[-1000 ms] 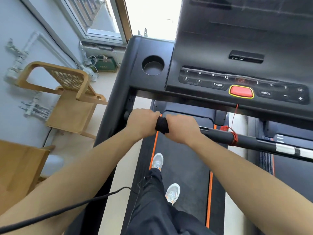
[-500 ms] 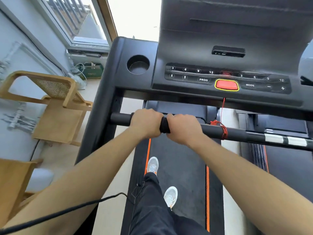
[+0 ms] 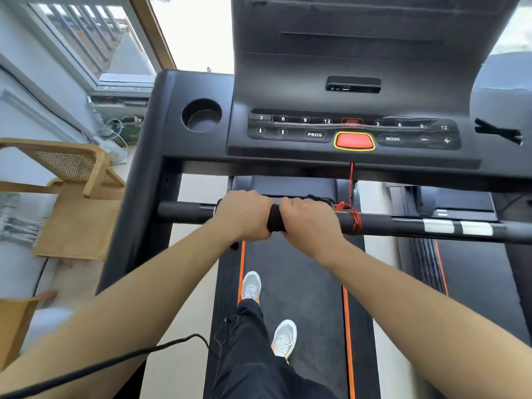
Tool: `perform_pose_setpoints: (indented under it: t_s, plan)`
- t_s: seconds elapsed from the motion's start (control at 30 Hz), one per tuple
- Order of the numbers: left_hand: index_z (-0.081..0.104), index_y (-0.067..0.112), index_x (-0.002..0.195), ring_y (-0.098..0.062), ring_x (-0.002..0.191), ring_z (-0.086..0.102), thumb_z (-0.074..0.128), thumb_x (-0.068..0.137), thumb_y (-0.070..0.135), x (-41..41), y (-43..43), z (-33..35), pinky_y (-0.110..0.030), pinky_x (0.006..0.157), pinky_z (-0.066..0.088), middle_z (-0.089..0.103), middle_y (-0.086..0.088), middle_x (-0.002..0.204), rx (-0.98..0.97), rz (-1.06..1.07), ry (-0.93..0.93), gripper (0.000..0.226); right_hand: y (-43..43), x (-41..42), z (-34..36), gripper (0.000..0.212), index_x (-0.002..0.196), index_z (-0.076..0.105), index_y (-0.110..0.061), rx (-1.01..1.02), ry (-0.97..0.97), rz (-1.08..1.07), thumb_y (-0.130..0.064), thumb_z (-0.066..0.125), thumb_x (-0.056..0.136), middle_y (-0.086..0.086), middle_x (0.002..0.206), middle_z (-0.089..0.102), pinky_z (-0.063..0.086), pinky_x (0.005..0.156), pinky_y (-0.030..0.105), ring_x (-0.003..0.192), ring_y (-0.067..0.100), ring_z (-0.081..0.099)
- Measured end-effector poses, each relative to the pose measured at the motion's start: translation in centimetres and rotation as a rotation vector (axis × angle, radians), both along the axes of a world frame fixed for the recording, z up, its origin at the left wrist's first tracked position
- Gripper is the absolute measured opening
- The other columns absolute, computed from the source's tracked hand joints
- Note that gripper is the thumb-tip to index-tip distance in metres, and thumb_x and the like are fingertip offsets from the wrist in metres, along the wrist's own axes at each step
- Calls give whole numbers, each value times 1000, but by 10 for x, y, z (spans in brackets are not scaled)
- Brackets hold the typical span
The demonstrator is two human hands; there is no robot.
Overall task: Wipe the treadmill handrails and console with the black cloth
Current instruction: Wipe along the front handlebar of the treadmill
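Note:
A black handrail bar (image 3: 184,211) runs across the treadmill below the console (image 3: 354,133). My left hand (image 3: 243,216) and my right hand (image 3: 309,223) grip the bar side by side near its middle. The black cloth (image 3: 275,221) is wrapped round the bar and shows as a dark band between the two hands, both of which close over it. A red safety cord (image 3: 352,217) is wound round the bar just right of my right hand and hangs from the red stop key (image 3: 354,141).
A round cup holder (image 3: 201,115) sits left of the console buttons. White tape strips (image 3: 457,227) mark the bar farther right. A wooden cane-back chair (image 3: 72,194) stands at the left. My feet are on the belt (image 3: 302,283). A black cable (image 3: 115,361) crosses my left forearm.
Both hands with the cloth have slid to the right along the bar, away from the left upright, so more bare bar shows on the left and my right hand now reaches the red cord.

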State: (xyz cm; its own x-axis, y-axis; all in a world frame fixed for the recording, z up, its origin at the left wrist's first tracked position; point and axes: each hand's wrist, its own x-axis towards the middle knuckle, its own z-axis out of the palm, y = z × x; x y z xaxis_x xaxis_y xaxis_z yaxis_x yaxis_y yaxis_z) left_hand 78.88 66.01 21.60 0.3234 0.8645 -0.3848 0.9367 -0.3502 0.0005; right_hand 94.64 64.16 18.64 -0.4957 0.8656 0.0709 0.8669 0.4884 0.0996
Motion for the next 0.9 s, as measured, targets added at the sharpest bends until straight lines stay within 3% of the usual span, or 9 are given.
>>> perform_pose_setpoints:
  t_s: [0.13, 0.2, 0.27, 0.33, 0.43, 0.53, 0.6, 0.77, 0.9]
  plan:
    - [65, 23, 81, -15, 69, 65, 80, 65, 35, 9, 37, 7, -31, 66, 55, 68, 2, 80, -595, 40, -117, 25, 43, 1, 29, 24, 70, 56, -20, -818, -21, -62, -37, 73, 69, -3, 66, 61, 46, 54, 32, 62, 23, 61]
    - [66, 22, 82, -16, 72, 67, 81, 66, 32, 13, 43, 10, -31, 68, 57, 70, 1, 82, -688, 69, -149, 25, 62, 7, 35, 23, 76, 70, -16, -1142, 5, -114, -36, 78, 67, 1, 74, 72, 56, 62, 35, 68, 23, 70]
    - [65, 23, 82, -16, 69, 66, 78, 67, 37, 16, 36, 11, -31, 64, 56, 67, 4, 77, -574, 45, -145, 25, 66, 11, 39, 29, 85, 74, -13, -1227, 38, -132, -35, 79, 68, 3, 79, 75, 59, 69, 35, 73, 24, 73]
    - [60, 25, 82, -19, 65, 62, 69, 70, 44, 19, 17, 4, -31, 59, 49, 62, 7, 71, -238, -22, -77, 24, 54, 14, 40, 29, 87, 69, -15, -1058, 22, -89, -37, 76, 70, -1, 76, 70, 54, 59, 33, 71, 24, 69]
    - [59, 23, 82, -26, 63, 63, 68, 70, 30, 23, -15, -22, -30, 54, 40, 63, 2, 69, 308, -77, -95, 16, 17, 24, 24, 21, 89, 59, -19, -411, -35, -32, -30, 69, 75, -4, 75, 61, 42, 55, 31, 71, 25, 64]
    - [57, 21, 77, -25, 53, 58, 76, 60, 25, 24, -21, -36, -28, 50, 32, 59, 1, 61, 524, -107, -141, 26, -7, 31, 2, 27, 81, 56, -13, 47, 26, 55, -8, 77, 63, 7, 66, 62, 41, 48, 33, 56, 30, 61]
    - [55, 23, 84, -24, 58, 57, 69, 71, 33, 26, -13, -25, -29, 53, 39, 56, 4, 65, 329, -77, -109, 22, 2, 31, 6, 28, 78, 52, -15, -73, 40, 43, -13, 77, 65, 4, 65, 59, 39, 48, 33, 55, 29, 59]
    - [66, 24, 91, -14, 70, 63, 78, 68, 40, 37, 38, 6, -29, 62, 50, 67, 4, 82, -589, 3, -154, 31, 60, 32, 40, 25, 87, 68, -15, -1111, -26, -56, -32, 77, 71, 0, 76, 68, 54, 59, 32, 69, 18, 66]
    - [67, 23, 86, -14, 70, 66, 80, 67, 35, 41, 43, 10, -29, 64, 53, 70, 3, 82, -701, 46, -195, 25, 61, 36, 38, 27, 88, 70, -14, -1148, 1, -80, -33, 77, 70, 2, 81, 71, 57, 64, 35, 70, 20, 68]
